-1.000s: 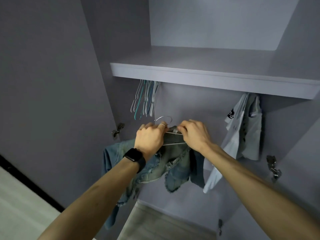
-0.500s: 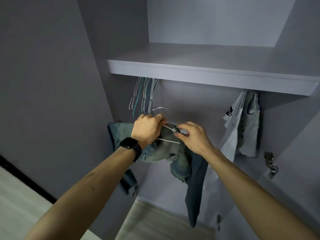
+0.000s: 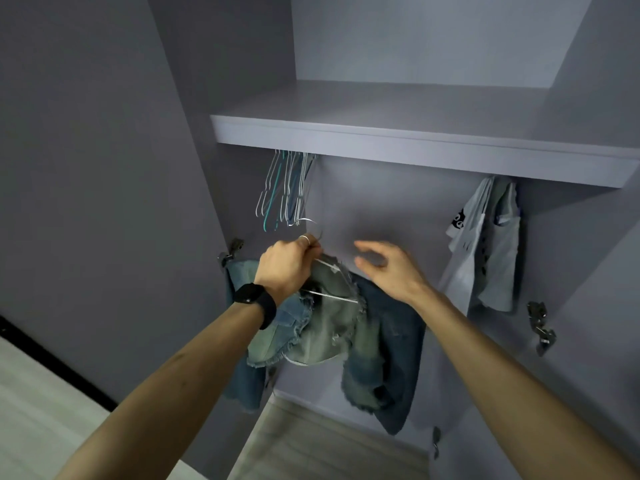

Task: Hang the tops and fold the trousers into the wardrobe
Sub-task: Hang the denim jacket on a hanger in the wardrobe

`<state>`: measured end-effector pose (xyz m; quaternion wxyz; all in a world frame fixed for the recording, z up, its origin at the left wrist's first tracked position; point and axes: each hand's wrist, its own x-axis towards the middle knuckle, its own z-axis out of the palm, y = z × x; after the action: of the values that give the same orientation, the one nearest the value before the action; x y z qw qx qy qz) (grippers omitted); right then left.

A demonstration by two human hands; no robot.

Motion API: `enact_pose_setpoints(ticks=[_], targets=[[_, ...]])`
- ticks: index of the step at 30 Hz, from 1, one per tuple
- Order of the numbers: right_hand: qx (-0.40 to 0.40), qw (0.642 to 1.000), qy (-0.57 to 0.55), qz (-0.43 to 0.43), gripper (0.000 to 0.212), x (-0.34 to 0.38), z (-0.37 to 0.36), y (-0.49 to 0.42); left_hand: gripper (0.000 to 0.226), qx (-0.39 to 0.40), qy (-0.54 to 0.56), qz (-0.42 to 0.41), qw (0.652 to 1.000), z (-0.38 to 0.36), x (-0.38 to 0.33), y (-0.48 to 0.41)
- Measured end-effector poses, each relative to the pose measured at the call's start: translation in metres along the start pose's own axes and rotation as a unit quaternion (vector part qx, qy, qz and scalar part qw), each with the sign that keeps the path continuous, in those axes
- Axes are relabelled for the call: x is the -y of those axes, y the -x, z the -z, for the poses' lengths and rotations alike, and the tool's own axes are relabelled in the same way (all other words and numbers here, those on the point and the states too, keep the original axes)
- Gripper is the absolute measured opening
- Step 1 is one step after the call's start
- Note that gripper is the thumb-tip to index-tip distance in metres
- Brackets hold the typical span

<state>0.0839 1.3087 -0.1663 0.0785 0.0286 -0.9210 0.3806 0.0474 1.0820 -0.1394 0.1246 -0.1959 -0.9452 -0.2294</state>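
Your left grip [image 3: 288, 268] clenches the wire hanger [image 3: 337, 297] carrying the jacket [image 3: 329, 336]: faded, frayed denim, with a dark sleeve drooping on the right, in the wardrobe opening. Your right grip [image 3: 389, 271] is spread and empty just above it. Beyond, spare hangers [image 3: 285, 192] hang under the shelf [image 3: 381, 140].

Motion blur smeared the fingers of the right hand [image 3: 388, 271]. The left hand [image 3: 287, 268] covered the neck of the wire hanger [image 3: 332, 296], while the shelf [image 3: 381, 140] hid the hooks of the spare hangers [image 3: 284, 192].

Black print [image 3: 458, 220] on the white top [image 3: 464, 268] is unreadable
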Motion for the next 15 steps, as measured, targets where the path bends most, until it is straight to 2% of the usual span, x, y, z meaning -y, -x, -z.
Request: enact_pose_setpoints(ticks=[2,4,6,8,10,13,15], targets=[[0.024,0.998,0.065,-0.01,0.024,-0.015,0.006,0.007,0.018,0.003,0.002,0.001,1.0,-0.001,0.004,0.001],[0.078,0.995,0.058,-0.03,0.021,-0.027,0.004,0.015,0.02,0.006,-0.001,-0.001,1.0,-0.003,0.005,0.002],[0.093,0.994,0.037,-0.036,0.019,-0.036,-0.003,0.023,0.021,0.009,0.003,0.006,1.0,-0.007,0.004,0.003],[0.072,0.996,0.037,-0.03,0.017,-0.039,-0.009,0.026,0.021,0.008,0.011,0.007,1.0,-0.011,0.003,0.003],[0.02,0.998,0.053,-0.005,0.017,-0.039,-0.016,0.03,0.022,0.005,0.007,0.0,1.0,-0.017,0.002,0.006],[-0.066,0.997,0.017,0.039,0.019,-0.028,-0.024,0.031,0.026,0.037,-0.047,-0.045,0.997,-0.028,-0.005,0.012],[-0.063,0.997,0.044,0.03,0.021,-0.019,-0.024,0.024,0.027,0.037,-0.041,-0.034,0.998,-0.031,-0.01,0.014]])
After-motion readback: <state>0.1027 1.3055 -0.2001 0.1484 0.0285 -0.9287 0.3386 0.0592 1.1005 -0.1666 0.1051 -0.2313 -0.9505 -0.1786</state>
